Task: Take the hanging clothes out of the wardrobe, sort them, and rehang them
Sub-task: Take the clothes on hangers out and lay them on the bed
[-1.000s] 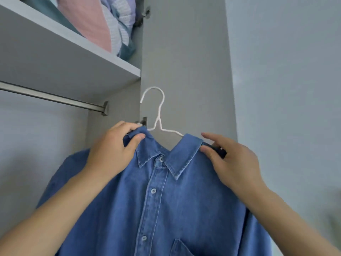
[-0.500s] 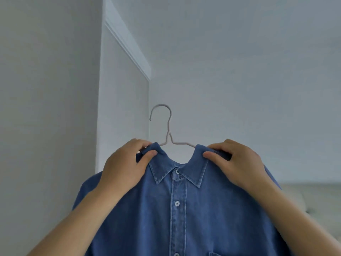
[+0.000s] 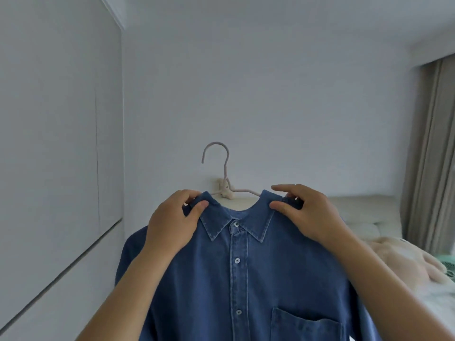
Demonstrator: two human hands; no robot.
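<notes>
Blue shirt [image 3: 246, 279] on a pale hanger [image 3: 225, 178], held up in front of the wall, left hand [image 3: 172, 225] pinching one shoulder, right hand [image 3: 310, 212] pinching the other, bed [image 3: 369, 217] behind

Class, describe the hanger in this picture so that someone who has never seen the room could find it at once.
Start at the blue denim button-up shirt held up in front of the pale wall. Between the left hand and right hand gripping its shoulders, the thin white wire hanger rises from the collar. Its open curved hook catches on nothing.
</notes>
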